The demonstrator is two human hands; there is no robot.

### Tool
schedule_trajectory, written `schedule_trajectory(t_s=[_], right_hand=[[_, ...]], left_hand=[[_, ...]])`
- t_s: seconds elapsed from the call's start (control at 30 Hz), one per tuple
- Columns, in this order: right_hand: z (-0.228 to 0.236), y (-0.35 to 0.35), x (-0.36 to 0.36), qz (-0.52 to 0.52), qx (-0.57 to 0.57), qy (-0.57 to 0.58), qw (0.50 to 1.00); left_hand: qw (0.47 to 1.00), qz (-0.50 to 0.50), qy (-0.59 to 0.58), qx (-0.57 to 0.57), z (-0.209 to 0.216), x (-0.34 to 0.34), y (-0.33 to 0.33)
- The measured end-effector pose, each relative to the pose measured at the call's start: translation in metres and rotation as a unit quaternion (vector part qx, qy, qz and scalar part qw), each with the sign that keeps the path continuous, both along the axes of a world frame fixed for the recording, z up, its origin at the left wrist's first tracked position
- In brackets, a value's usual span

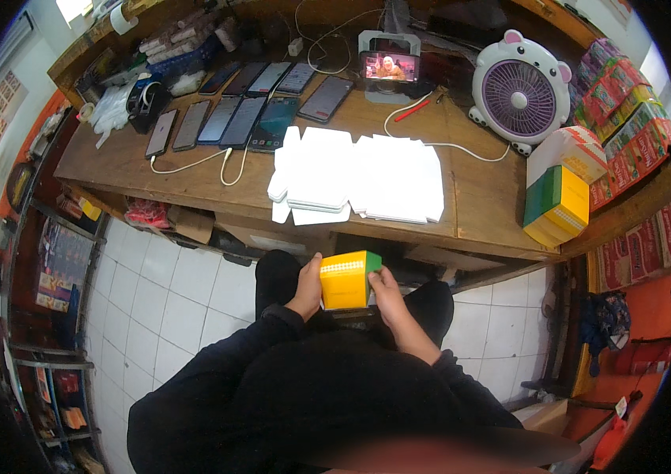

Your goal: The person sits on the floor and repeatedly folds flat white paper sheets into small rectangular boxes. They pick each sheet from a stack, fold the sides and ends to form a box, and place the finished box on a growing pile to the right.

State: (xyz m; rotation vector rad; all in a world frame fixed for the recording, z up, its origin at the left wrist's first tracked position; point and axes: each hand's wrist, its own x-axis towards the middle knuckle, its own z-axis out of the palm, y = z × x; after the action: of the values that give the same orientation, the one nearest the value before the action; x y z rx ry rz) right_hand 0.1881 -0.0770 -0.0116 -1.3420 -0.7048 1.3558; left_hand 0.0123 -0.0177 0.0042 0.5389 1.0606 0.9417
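- Head view, and the brown wooden table (485, 197) spans the scene, everything spread along its top so a seated person can reach the near side.
- Over at the right, brightly coloured packets (627, 114) stand stacked at the table's end, seemingly kept there to leave the middle for working.
- Front and centre now: a left stack of flat white card pieces (318, 170) and a right stack of flat white card pieces (397, 178), side by side at the near edge, presumably for easy picking.
- Look at the round white plastic fan with bear ears and a purple grille (518, 99), its front turned toward the seat, likely for the breeze.
- Near the right edge sits a yellow-and-green cardboard box (556, 207), well off to the side of the hands.
- And the main piece, a yellow carton with a green end (345, 284), is up over the lap, in front of the table!
- Left hand (308, 291) grasping its left side, right hand (390, 299) gripping the green end: opposite holds, probably to steady it. How the fingers sit underneath, I cannot tell.
- Smaller still, a lit smartphone on a stand (390, 66), screen toward the seat, apparently for watching.
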Motion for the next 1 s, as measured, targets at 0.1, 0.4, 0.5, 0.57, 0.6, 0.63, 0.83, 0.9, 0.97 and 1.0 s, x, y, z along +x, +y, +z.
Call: schedule_trajectory(t_s=[0.1,0.4,0.5,0.57,0.6,0.63,0.83,0.9,0.97,1.0], right_hand=[[0.001,-0.003,0.014,0.053,0.062,0.088,0.993],[0.015,-0.011,0.015,0.081,0.040,-0.232,0.969],[0.023,-0.014,0.009,0.010,0.093,-0.296,0.951],[0.027,-0.014,0.007,0.005,0.139,-0.318,0.938],[0.029,-0.014,0.006,0.010,0.160,-0.315,0.935],[0.030,-0.014,0.007,0.020,0.182,-0.306,0.934],[0.031,-0.013,0.009,0.096,0.235,-0.292,0.922],[0.033,-0.013,0.008,0.098,0.216,-0.314,0.919],[0.035,-0.014,0.008,0.102,0.200,-0.331,0.917],[0.036,-0.014,0.007,0.103,0.194,-0.341,0.914]], left_hand=[[0.992,-0.114,0.038,0.041,0.005,-0.014,0.005],[0.831,-0.286,0.359,0.315,0.011,0.000,-0.007],[0.861,-0.208,0.373,0.276,0.018,0.009,-0.012],[0.866,-0.196,0.375,0.266,0.021,0.009,-0.011],[0.867,-0.202,0.370,0.265,0.022,0.008,-0.009],[0.866,-0.216,0.369,0.261,0.022,0.007,-0.006],[0.908,-0.383,0.091,0.143,0.008,-0.001,0.002],[0.911,-0.376,0.093,0.145,0.002,-0.002,0.001],[0.908,-0.377,0.105,0.152,-0.002,-0.002,-0.001],[0.902,-0.382,0.122,0.162,-0.003,-0.002,-0.001]])
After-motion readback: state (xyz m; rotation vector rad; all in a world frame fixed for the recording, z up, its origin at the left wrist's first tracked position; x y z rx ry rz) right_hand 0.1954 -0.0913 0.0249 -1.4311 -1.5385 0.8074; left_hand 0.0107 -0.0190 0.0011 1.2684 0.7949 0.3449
